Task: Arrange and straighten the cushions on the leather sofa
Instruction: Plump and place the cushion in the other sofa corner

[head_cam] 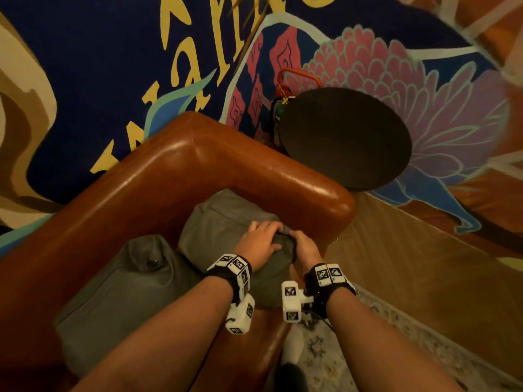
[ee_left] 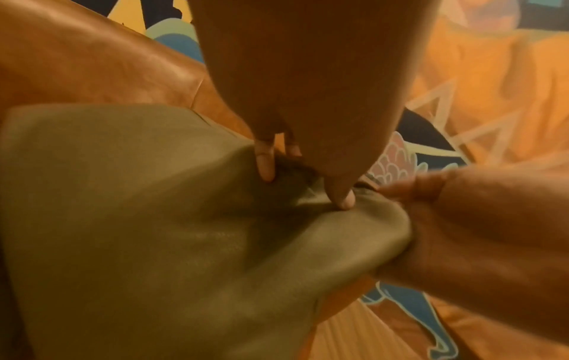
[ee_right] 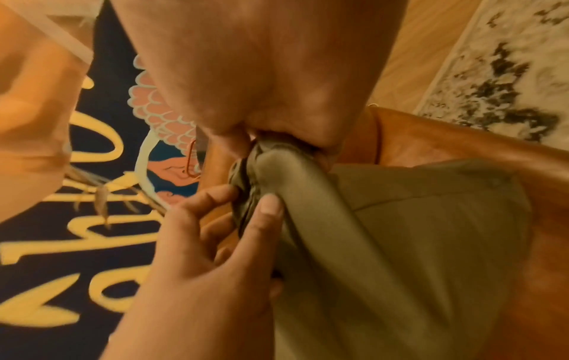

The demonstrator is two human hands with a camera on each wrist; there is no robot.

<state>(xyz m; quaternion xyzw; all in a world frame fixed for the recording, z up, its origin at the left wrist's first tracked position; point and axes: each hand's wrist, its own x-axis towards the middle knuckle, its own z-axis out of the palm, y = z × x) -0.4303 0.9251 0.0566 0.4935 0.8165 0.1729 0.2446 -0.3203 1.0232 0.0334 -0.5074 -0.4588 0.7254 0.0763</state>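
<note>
My left hand and right hand both pinch the green cushion's bunched corner; I'd tug outward evenly, squaring it against the sofa arm.

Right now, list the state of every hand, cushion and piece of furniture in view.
left hand: pinching the corner cushion's bunched edge
right hand: gripping the same edge
corner cushion: creased, propped in the sofa corner
second cushion: lying slumped, untouched
sofa: holds both cushions
round side table: bare
</note>
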